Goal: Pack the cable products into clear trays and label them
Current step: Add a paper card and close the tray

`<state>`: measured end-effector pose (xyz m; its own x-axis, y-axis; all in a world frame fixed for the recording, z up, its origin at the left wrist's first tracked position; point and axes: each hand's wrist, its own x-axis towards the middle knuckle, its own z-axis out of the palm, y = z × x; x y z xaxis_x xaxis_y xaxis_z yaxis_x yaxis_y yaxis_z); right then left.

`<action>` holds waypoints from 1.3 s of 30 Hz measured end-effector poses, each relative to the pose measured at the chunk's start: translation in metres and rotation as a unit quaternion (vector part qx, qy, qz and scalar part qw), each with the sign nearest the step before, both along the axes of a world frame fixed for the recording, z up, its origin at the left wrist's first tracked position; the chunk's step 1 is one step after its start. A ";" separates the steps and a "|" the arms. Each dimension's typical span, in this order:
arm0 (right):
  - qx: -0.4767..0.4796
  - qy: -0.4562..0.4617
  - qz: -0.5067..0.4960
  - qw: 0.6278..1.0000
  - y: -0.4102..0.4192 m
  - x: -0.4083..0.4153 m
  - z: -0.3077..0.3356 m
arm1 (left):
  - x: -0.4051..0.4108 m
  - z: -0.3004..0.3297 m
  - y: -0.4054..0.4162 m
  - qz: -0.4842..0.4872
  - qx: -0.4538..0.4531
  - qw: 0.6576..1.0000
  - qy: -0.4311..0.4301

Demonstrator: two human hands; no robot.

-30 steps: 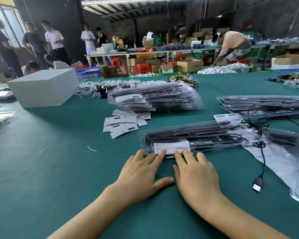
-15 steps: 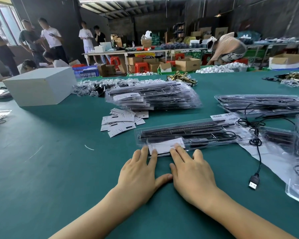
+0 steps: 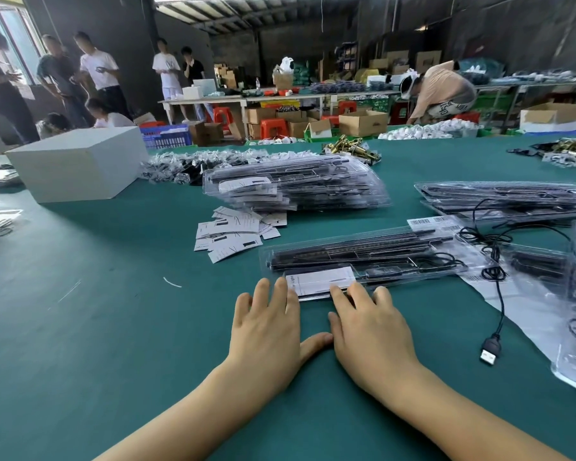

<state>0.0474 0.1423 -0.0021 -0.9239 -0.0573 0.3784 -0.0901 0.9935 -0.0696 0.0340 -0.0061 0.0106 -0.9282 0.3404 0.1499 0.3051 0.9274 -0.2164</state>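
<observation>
A long clear tray (image 3: 373, 257) with black cable parts inside lies on the green table (image 3: 80, 327) just ahead of me. A white label card (image 3: 320, 279) sits at the tray's near left end. My left hand (image 3: 266, 331) lies flat with straight fingers, fingertips touching the tray's near edge left of the card. My right hand (image 3: 373, 331) lies flat beside it, fingertips pressing the card's near right corner. Neither hand holds anything.
A stack of packed trays (image 3: 296, 188) and loose label cards (image 3: 233, 232) lie behind. More trays (image 3: 506, 197) and a black USB cable (image 3: 491, 351) lie at right on clear film. A white box (image 3: 77, 164) stands far left. People stand beyond the table.
Both hands have stayed flat at the tray's near edge; the fingertips shifted only slightly along the label card. The view tilted a little.
</observation>
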 end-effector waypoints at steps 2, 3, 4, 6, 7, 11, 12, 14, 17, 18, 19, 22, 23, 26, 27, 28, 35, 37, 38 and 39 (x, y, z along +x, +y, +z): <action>-0.026 0.026 0.002 0.999 0.001 -0.001 -0.001 | -0.001 0.000 0.001 -0.002 -0.010 1.000 0.010; -0.043 0.019 0.003 0.999 0.002 0.000 0.000 | -0.001 0.002 0.002 0.001 -0.011 1.000 0.019; -0.054 0.012 0.006 0.998 0.002 -0.001 0.000 | 0.000 0.005 0.004 0.003 -0.009 1.000 0.025; -0.079 0.011 0.006 0.997 0.005 -0.004 -0.003 | 0.002 0.011 0.007 -0.008 -0.015 0.998 0.054; -0.088 0.019 0.006 0.996 0.007 -0.004 -0.003 | 0.004 0.012 0.007 -0.027 -0.024 0.997 0.075; -0.131 0.031 0.012 0.991 0.007 -0.006 0.002 | -0.003 0.005 0.003 -0.071 0.056 0.982 0.164; -0.135 0.031 0.024 0.990 0.008 -0.008 0.003 | -0.003 0.006 0.002 -0.077 0.109 0.979 0.155; -0.136 0.029 0.044 0.989 0.010 -0.011 0.002 | -0.006 0.009 -0.002 -0.057 0.210 0.965 0.148; -0.133 0.024 0.045 0.990 0.011 -0.011 -0.001 | -0.020 0.009 -0.016 0.038 0.345 0.928 0.137; -0.132 0.022 0.047 0.990 0.011 -0.010 0.000 | -0.029 0.007 -0.023 0.078 0.383 0.912 0.123; -0.133 0.022 0.049 0.990 0.011 -0.010 0.000 | -0.036 0.006 -0.030 0.116 0.424 0.893 0.099; -0.133 0.024 0.052 0.989 0.010 -0.010 0.001 | -0.052 0.007 -0.045 0.174 0.618 0.762 -0.090; -0.134 0.025 0.053 0.989 0.011 -0.010 0.002 | -0.054 0.007 -0.047 0.170 0.669 0.710 -0.137; -0.138 0.026 0.054 0.989 0.011 -0.009 0.001 | -0.053 0.011 -0.048 0.137 0.750 0.608 -0.224; -0.138 0.025 0.053 0.989 0.012 -0.009 0.001 | -0.054 0.012 -0.049 0.134 0.762 0.589 -0.231; -0.139 0.025 0.054 0.989 0.012 -0.008 0.001 | -0.054 0.013 -0.049 0.135 0.768 0.581 -0.233; -0.180 0.044 0.076 0.980 0.011 -0.009 0.002 | -0.053 0.005 -0.047 0.127 0.715 0.656 -0.207; -0.185 0.046 0.077 0.979 0.011 -0.009 0.002 | -0.052 0.000 -0.044 0.127 0.682 0.694 -0.193; -0.183 0.045 0.078 0.979 0.011 -0.009 0.002 | -0.051 -0.002 -0.042 0.123 0.657 0.722 -0.179; -0.182 0.044 0.080 0.979 0.010 -0.010 0.002 | -0.049 -0.004 -0.039 0.115 0.637 0.745 -0.160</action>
